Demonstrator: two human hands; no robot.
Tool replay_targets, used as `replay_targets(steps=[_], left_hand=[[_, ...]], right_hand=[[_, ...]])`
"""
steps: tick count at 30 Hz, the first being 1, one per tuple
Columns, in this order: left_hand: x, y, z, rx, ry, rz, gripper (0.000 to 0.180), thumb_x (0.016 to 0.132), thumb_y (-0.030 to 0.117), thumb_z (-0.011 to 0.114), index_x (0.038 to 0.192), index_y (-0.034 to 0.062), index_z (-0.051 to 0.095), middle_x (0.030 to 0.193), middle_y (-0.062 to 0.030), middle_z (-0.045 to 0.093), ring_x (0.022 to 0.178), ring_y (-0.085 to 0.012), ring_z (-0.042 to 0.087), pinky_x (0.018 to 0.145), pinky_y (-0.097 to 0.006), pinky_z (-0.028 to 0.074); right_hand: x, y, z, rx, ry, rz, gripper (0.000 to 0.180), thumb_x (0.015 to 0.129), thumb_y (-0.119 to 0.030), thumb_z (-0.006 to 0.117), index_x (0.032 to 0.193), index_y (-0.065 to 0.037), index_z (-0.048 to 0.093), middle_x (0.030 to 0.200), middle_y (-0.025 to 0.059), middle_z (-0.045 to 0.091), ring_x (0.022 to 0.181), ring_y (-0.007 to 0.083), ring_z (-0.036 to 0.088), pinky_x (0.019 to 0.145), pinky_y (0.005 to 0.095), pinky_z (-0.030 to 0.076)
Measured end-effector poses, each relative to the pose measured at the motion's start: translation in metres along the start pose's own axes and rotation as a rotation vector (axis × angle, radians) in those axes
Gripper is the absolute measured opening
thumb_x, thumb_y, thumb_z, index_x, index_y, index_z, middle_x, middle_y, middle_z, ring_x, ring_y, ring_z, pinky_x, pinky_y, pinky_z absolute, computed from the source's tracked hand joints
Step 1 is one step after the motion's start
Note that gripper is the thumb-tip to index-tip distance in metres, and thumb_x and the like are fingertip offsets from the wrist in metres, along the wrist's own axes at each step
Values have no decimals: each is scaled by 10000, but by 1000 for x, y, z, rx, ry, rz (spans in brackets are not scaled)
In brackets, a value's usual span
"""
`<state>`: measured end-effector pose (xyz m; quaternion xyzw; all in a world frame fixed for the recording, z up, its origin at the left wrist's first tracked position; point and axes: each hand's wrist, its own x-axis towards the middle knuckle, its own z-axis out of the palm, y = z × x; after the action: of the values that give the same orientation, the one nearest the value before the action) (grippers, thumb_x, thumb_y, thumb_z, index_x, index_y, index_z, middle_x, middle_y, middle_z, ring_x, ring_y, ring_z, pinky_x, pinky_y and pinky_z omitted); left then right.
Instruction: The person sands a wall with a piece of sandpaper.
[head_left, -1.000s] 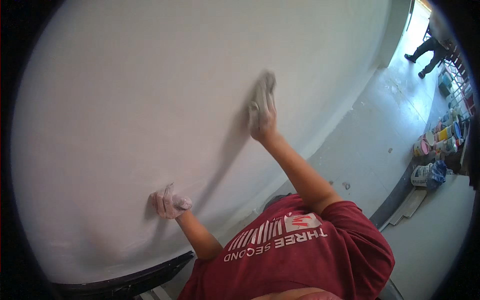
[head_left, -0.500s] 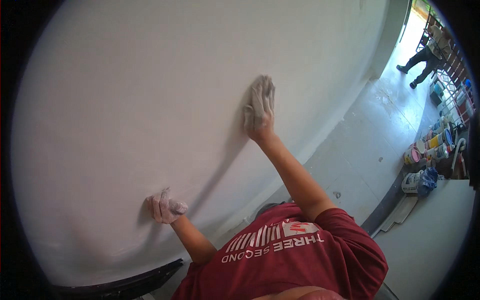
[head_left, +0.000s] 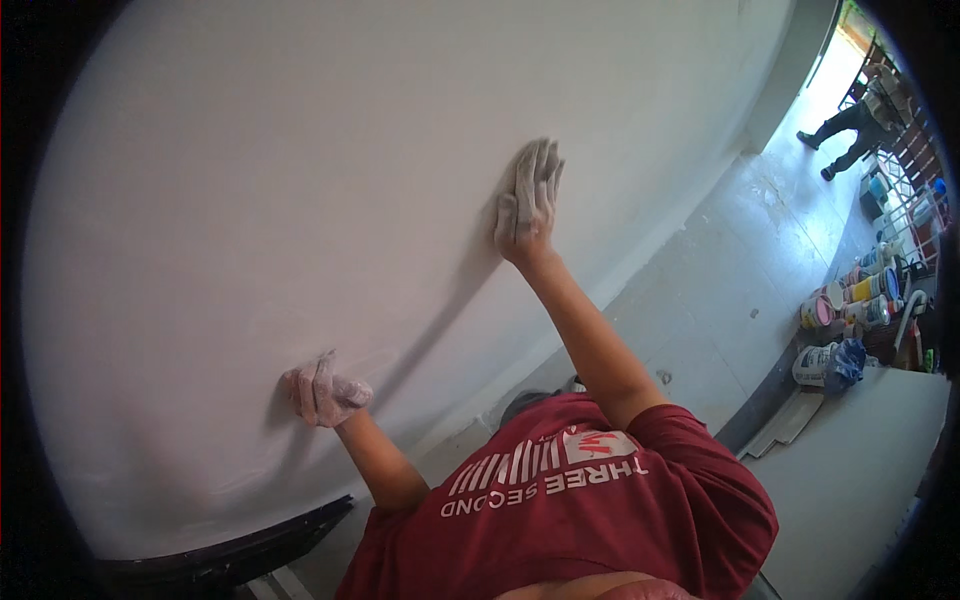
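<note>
A large off-white wall (head_left: 300, 200) fills most of the view, with faint pale swirls and smudges near my left hand. Pale dust coats both hands. My right hand (head_left: 532, 198) lies against the wall higher up, its fingers stretched out and pointing upward, with no tool visible under it. Lower and further left, my left hand (head_left: 328, 392) is at the wall with its fingers bent and closed. A thin tip shows at the top of those fingers, but whatever they hold, if anything, is hidden.
A dark-edged strip (head_left: 250, 540) runs along the lower left. Paint cans (head_left: 818, 312) and a white bucket (head_left: 815, 366) with blue plastic stand on the right. A pale board (head_left: 850, 450) lies nearer. Another person (head_left: 862, 118) stands by the bright doorway, beyond the tiled floor (head_left: 720, 290).
My right hand has shifted slightly up and to the right along the wall, its fingers a little more apart. My left hand sits slightly further up and left, and the view has shifted a little.
</note>
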<state>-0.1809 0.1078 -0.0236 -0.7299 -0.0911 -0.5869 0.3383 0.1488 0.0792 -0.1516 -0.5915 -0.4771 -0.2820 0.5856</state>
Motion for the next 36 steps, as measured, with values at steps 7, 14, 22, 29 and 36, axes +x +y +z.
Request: replay_targets(steps=[7, 14, 22, 29, 36], left_hand=[[4, 2, -1, 20, -30, -2, 570, 1011, 392, 380, 713, 25, 699, 553, -53, 572, 438, -205, 521, 457, -325, 376], [5, 1, 1, 0, -2, 2, 527, 1000, 340, 410, 703, 13, 698, 551, -65, 574, 445, -215, 524, 447, -336, 371], [3, -2, -4, -14, -60, 59, 430, 982, 221, 406, 671, 19, 624, 583, -98, 622, 498, -245, 566, 486, -360, 419], [2, -2, 1, -13, -13, 40, 476, 999, 267, 426, 677, 9, 664, 556, -87, 583, 452, -237, 497, 445, -345, 339], [-1, -8, -3, -52, -66, 99, 460, 1016, 245, 403, 668, 25, 606, 571, -94, 620, 472, -237, 544, 472, -355, 395]], right_hand=[[-87, -22, -9, 24, -162, 85, 690, 946, -121, 504, 1527, 160, 263, 1622, 361, 201, 1504, 586, 122, 1185, 720, 57], [22, -47, -2, 57, -196, 8, 699, 886, -173, 676, 1482, 86, 420, 1595, 298, 335, 1489, 560, 220, 1181, 726, 104], [-122, -30, -1, 78, -155, 348, 743, 934, -174, 606, 1529, 127, 278, 1582, 397, 239, 1494, 573, 166, 1210, 691, 80], [-82, -70, 18, 123, -250, 203, 713, 948, -161, 587, 1547, 86, 289, 1621, 374, 166, 1512, 563, 115, 1210, 686, 62], [-105, -38, 8, 186, 12, 537, 735, 928, -106, 576, 1555, 104, 254, 1641, 347, 145, 1532, 537, 58, 1233, 635, 36]])
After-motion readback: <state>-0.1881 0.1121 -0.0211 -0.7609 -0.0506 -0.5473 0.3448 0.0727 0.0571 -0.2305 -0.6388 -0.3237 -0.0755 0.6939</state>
